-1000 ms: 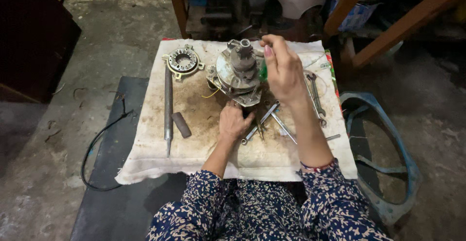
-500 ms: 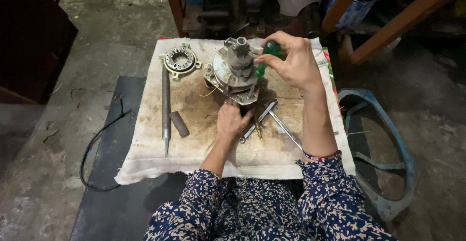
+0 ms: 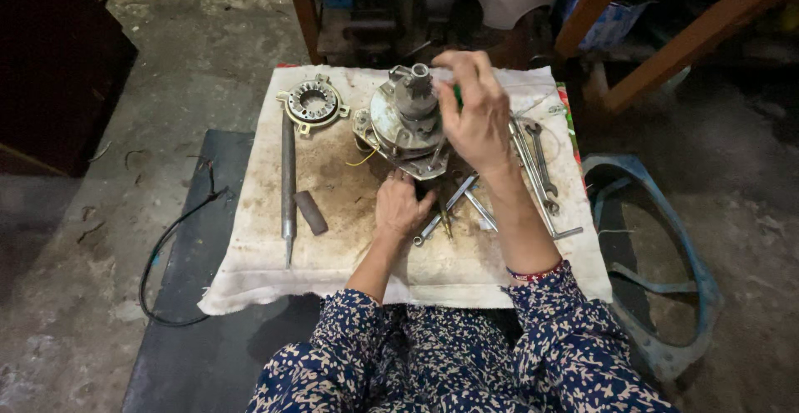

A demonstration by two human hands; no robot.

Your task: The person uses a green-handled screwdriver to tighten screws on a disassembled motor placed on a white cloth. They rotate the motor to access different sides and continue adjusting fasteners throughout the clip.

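The motor sits mid-cloth. Your left hand presses its near edge; keep it braced. Your right hand pinches a green tool at the shaft; hold it square.

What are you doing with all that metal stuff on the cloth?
A person sits at a stained white cloth spread on the floor. The left hand steadies the base of a round metal motor part. The right hand holds a green-handled tool at its top. Wrenches, a long metal rod and a ring-shaped metal part lie on the cloth around it.
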